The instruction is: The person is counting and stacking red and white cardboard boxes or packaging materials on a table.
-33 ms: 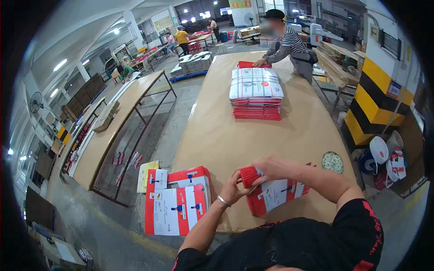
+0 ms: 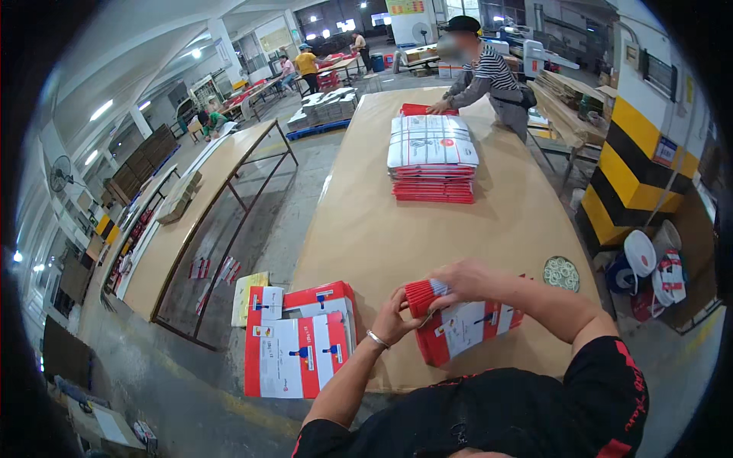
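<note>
At the near edge of the table, a bundle of flat-folded red and white cartons stands between my hands, its folded red edges fanned in a tight row. My left hand grips the left end of the bundle, thumb near the front face. Over the top of that same end, my right hand bends its fingers around the edges; some fingertips are hidden. Left of my left forearm lies a pile of red and white flat cartons, overhanging the table's left edge.
A tall tied stack of cartons stands farther up the brown table. At the far end, a person in a striped shirt handles red cartons. A round dish of pale rings sits right. A striped pillar and buckets stand beyond.
My right hand has shifted slightly to the right along the top of the carton bundle. The left hand stays in nearly the same place.
</note>
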A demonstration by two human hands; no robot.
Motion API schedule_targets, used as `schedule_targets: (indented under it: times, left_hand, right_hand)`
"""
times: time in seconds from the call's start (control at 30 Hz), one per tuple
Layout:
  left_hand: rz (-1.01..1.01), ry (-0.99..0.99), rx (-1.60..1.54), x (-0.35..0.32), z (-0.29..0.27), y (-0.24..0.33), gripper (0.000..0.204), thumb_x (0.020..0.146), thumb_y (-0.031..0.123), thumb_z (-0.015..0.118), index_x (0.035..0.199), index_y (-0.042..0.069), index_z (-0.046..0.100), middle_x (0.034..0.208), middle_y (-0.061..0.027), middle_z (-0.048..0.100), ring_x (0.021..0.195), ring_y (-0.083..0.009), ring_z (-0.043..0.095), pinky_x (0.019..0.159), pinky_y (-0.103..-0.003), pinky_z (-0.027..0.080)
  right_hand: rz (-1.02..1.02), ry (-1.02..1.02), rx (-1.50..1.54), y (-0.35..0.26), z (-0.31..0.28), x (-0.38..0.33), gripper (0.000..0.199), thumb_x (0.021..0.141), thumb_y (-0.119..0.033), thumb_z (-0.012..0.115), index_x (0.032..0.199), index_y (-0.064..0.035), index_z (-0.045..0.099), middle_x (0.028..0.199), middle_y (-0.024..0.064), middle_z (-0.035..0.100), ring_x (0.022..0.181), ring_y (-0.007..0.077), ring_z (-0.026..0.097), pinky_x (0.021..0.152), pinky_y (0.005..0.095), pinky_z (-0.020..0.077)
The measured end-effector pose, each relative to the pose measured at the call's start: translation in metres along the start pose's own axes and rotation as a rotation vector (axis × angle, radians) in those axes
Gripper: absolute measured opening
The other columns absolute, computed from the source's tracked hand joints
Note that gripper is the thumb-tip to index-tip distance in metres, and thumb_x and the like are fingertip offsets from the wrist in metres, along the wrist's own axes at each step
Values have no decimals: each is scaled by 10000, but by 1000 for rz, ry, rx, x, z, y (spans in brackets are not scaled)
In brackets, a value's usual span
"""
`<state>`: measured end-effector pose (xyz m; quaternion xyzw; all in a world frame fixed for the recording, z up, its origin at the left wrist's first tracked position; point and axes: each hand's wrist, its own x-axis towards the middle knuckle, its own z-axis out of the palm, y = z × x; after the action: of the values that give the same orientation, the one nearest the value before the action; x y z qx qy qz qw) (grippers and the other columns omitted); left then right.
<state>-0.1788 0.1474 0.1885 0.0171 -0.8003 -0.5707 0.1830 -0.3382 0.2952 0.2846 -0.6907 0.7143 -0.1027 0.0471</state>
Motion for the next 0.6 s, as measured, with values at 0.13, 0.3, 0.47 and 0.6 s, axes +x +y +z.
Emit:
schedule_targets:
  times: [0.13, 0.3, 0.47, 0.6]
  left_hand:
    - [-87, -9, 97, -4, -3, 6, 617, 679, 113, 760, 1217, 33, 468, 1194, -106, 492, 1104, -205, 533, 920, -329, 481]
    - [-120, -91, -205, -8, -1, -4, 705, 686, 121, 758, 1292, 41, 408, 1290, -91, 452, 1163, -202, 493, 1000, -350, 400]
    - [-96, -32, -197, -13, 14, -1, 809, 671, 143, 779, 1344, 43, 343, 1325, -94, 442, 1218, -203, 440, 1040, -368, 338]
    - [57, 210, -442, -8, 39, 9, 885, 637, 202, 802, 1354, 24, 315, 1363, -123, 392, 1281, -226, 360, 1051, -366, 303]
  right_hand:
    - [82, -36, -71, 14, -15, -32, 525, 820, -571, 511, 950, -68, 584, 804, 170, 635, 734, 334, 630, 636, 430, 484]
    - [183, 117, 404, 22, 33, -72, 454, 877, -440, 523, 1075, -33, 558, 820, 191, 631, 749, 295, 640, 690, 397, 503]
    - [382, 567, 973, 33, 83, -86, 656, 860, -201, 605, 1377, -22, 242, 1279, 162, 463, 1076, 247, 521, 913, 352, 428]
    - [366, 341, 1052, -10, 112, -58, 682, 872, -207, 589, 1392, -23, 188, 1264, 176, 464, 1123, 272, 487, 957, 377, 388]
